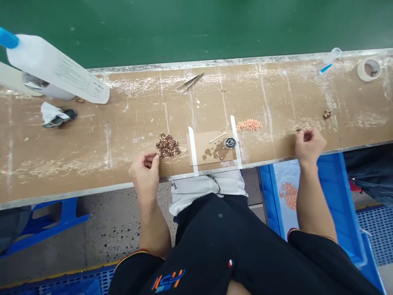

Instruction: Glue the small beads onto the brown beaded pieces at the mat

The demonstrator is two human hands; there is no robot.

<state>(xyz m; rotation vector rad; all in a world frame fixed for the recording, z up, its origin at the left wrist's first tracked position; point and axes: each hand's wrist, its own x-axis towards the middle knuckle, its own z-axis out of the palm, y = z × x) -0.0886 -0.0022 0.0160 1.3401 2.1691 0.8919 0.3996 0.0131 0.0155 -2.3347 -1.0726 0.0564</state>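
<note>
My left hand (145, 172) is closed in a pinch at the near-left edge of a pile of small dark brown and gold pieces (168, 146). What lies between its fingertips is too small to make out. Far to the right, my right hand (310, 148) is closed just above the bench, beside a few dark bits (298, 130); any thing in its fingers is hidden. Between the hands, a cardboard piece (201, 141) with wet stains bears a cotton swab (217, 137) and a small round black-and-silver container (230, 143). Copper-coloured small parts (250, 125) lie heaped right of it.
Tweezers (190, 83) lie toward the bench's back. A white bottle (61, 67) leans at left near a crumpled cloth (53, 114). Tape roll (365, 70), blue-tipped item (326, 68) and a small brown clump (327, 114) are at right. A blue crate (334, 196) stands below the bench edge.
</note>
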